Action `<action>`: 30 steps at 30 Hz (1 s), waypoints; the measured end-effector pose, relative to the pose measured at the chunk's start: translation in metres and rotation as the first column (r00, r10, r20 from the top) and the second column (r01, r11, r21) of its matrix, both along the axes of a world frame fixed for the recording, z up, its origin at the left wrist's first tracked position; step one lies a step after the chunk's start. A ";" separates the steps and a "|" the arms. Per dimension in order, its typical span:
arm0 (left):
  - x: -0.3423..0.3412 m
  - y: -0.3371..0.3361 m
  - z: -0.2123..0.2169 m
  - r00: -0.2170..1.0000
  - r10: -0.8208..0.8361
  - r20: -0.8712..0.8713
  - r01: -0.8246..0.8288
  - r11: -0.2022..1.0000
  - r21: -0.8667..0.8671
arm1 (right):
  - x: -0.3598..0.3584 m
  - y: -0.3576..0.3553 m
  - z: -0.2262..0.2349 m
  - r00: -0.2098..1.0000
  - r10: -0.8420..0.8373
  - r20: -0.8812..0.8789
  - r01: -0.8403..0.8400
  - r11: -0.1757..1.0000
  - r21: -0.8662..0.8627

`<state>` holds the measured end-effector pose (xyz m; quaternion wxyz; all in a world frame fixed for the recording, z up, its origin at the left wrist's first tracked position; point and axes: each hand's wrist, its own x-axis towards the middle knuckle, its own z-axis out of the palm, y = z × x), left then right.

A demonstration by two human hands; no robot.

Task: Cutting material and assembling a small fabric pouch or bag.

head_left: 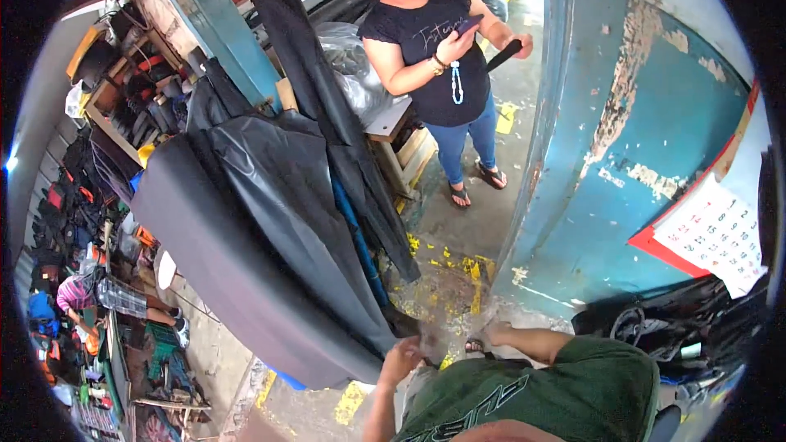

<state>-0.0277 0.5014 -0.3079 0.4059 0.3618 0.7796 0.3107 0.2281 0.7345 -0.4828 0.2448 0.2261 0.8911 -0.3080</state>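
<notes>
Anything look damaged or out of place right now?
Yes: paint has flaked off the teal wall at right in pale patches, and the yellow floor markings are worn. The calendar hangs at a slant, though lens distortion may exaggerate it. The black sheeting beside the left hand shows no obvious tear.

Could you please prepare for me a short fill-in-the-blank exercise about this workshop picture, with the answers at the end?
1. Between the wearer's left hand and right hand, the one nearer to the black sheets is the ____ one.
2. The wearer's shirt is dark ____.
3. The standing co-worker wears ____ jeans.
4. Along the white calendar page shows a ____ border.

Missing words: left; green; blue; red.
</notes>
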 end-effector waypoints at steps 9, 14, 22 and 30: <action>0.032 0.026 0.065 0.855 0.301 -0.423 -0.041 0.851 0.523 | -0.133 -0.078 0.140 0.770 -0.638 0.013 0.245 0.277 -0.929; 0.014 0.014 0.064 0.892 0.284 -0.352 -0.064 0.849 0.524 | -0.148 -0.081 0.173 0.791 -0.610 0.048 0.253 0.254 -0.934; -0.006 0.011 0.064 0.988 -0.064 -0.141 0.122 0.880 0.459 | -0.123 -0.060 0.186 0.887 -0.457 -0.062 0.145 0.404 -0.903; -0.029 0.021 0.068 0.968 -0.235 -0.090 0.251 0.870 0.425 | -0.138 -0.081 0.180 0.774 -0.632 -0.037 0.328 0.451 -0.830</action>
